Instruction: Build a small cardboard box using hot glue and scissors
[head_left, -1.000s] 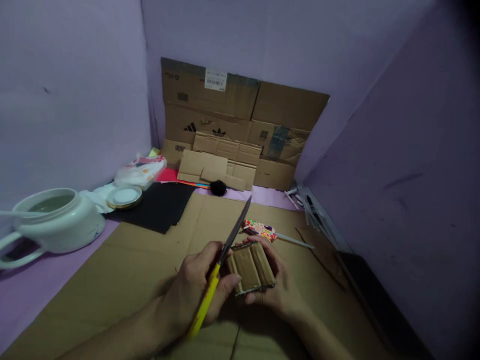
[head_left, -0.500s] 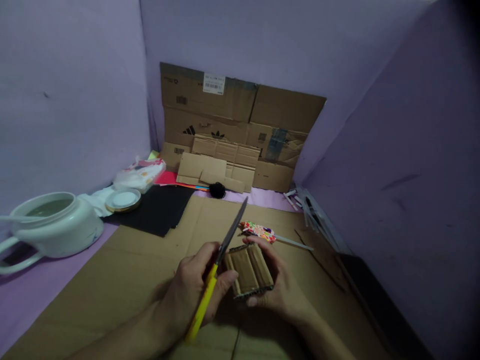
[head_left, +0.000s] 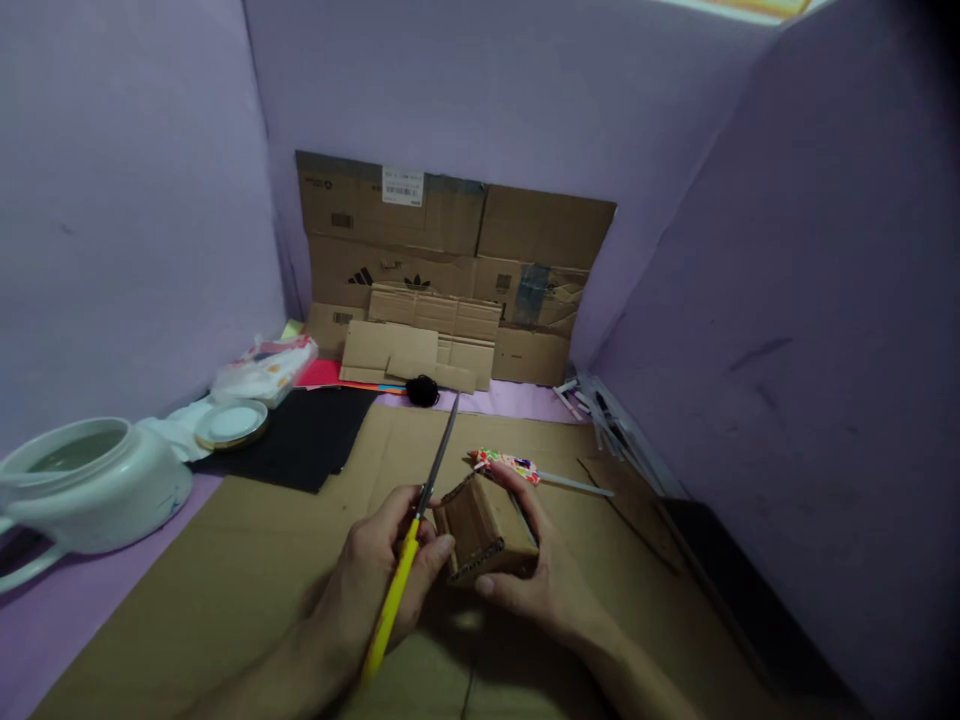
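A small brown cardboard box (head_left: 480, 522) with ragged corrugated edges is held up between both hands, tilted so that two faces show. My left hand (head_left: 390, 565) is closed around yellow-handled scissors (head_left: 392, 602), whose dark blades point up and away; its thumb touches the box's left edge. My right hand (head_left: 544, 570) grips the box from the right, fingers over the far top and thumb at the near lower edge. Just beyond the box lies a glue gun (head_left: 510, 464) with a floral pattern and a pale stick at its back.
A white pot (head_left: 112, 510), a round lid (head_left: 231, 424) and black sheets (head_left: 300, 440) are at the left. Cardboard panels (head_left: 547, 228) lean at the back behind black yarn (head_left: 422, 390). Clear sticks (head_left: 619, 435) and a dark flat object (head_left: 735, 590) lie right.
The box has been turned in my hands, so a side face now shows at its right. The whole view has shifted slightly. Both hands keep their holds.
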